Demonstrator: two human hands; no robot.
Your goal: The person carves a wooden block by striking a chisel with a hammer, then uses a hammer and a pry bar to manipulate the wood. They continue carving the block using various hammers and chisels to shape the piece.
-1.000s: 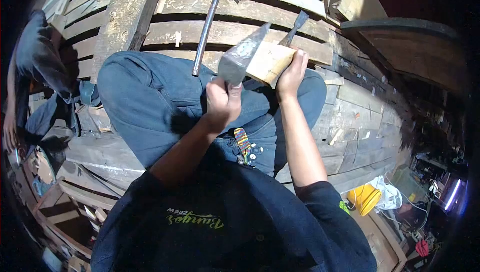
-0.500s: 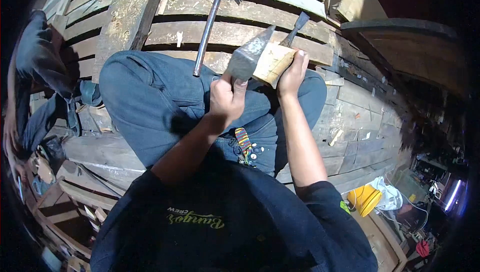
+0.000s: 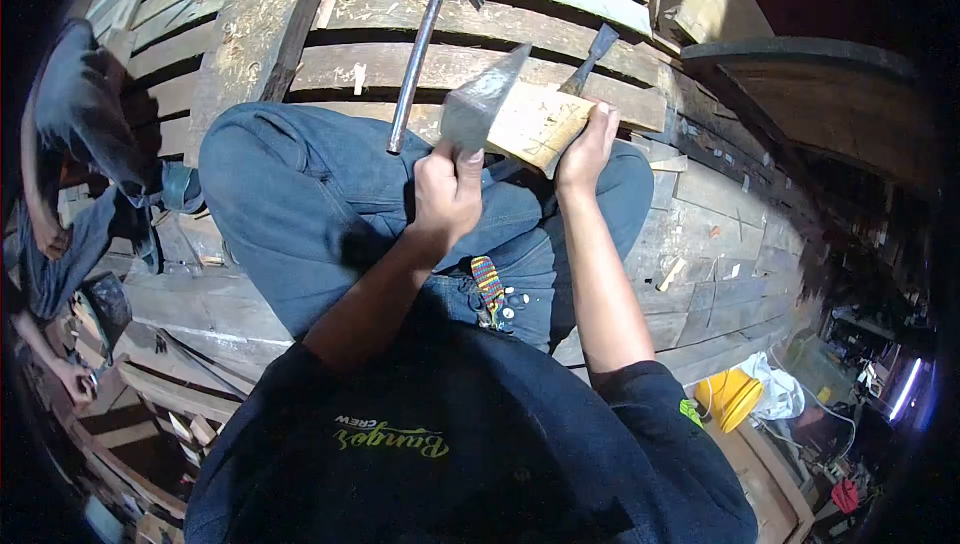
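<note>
the left hand (image 3: 447,192) is clamped on a wedge-shaped metal tool (image 3: 480,109) at the wooden block's (image 3: 540,126) left end; the right hand (image 3: 586,156) grips its right end. left of the block lies a claw hammer (image 3: 421,52); well lower left, an open crate (image 3: 170,391) holds wood scraps (image 3: 201,431).

A hammer (image 3: 421,54) is laid beyond the grip, on slats (image 3: 325,69); another person (image 3: 80,109) is seen far left of it, a yellow object (image 3: 732,397) far right.

rough pale wood block (image 3: 540,126) beside scuffed, dull grey metal blade (image 3: 484,104)
</note>
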